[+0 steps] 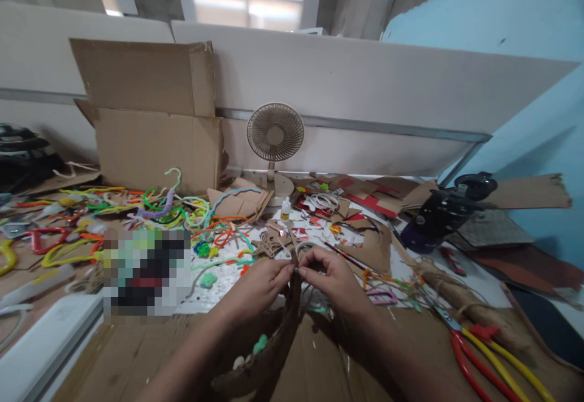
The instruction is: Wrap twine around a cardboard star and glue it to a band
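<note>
My left hand (pixel 264 280) and my right hand (pixel 332 273) are close together at the middle, fingertips pinched. Between them is the upper end of a curved brown cardboard strip (pixel 279 335), which hangs down toward me. Along its lower part sit a small green piece (pixel 260 344) and a whitish one (pixel 238 362). A thin pale strand (pixel 286 245) rises just above my fingers. Whether a smaller piece is caught between the fingertips is too fine to make out. Beneath my forearms lies a flat cardboard sheet (pixel 150 353).
Pliers with red and yellow handles (pixel 483 353) lie at right, near a twine-wrapped roll (pixel 460 289) and a dark bottle (pixel 438 219). Tangled pipe cleaners (pixel 182 207) cover the left. Farther back are a glue bottle (pixel 285 210), a small fan (pixel 275 132) and a cardboard box (pixel 159 146).
</note>
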A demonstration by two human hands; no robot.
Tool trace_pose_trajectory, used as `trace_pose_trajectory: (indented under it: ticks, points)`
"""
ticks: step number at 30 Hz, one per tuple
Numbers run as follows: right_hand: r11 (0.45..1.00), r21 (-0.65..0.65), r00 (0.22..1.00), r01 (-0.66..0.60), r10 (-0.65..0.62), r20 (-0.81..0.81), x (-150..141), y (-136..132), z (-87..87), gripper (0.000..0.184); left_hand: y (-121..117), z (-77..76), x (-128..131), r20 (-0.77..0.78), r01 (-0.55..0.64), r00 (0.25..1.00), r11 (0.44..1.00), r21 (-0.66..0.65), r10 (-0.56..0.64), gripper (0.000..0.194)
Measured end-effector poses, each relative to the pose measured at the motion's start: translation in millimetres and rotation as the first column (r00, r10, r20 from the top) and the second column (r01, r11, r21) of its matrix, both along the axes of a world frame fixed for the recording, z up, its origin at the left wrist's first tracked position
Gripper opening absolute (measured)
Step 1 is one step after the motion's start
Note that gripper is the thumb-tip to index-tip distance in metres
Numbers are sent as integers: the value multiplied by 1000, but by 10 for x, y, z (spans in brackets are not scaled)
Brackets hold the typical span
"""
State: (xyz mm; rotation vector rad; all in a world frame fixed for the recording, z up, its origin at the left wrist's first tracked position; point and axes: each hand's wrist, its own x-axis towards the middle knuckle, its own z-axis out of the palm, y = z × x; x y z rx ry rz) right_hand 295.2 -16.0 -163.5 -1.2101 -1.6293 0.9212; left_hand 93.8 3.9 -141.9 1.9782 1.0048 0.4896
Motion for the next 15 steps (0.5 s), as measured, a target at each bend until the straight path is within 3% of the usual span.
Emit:
trace_pose_trajectory:
  ticks: [15]
  points:
    - [1000,14,1000,-27,27,-9,-33,-22,15,9,34,-3,-55,-35,13,999,999,-36,-14,30]
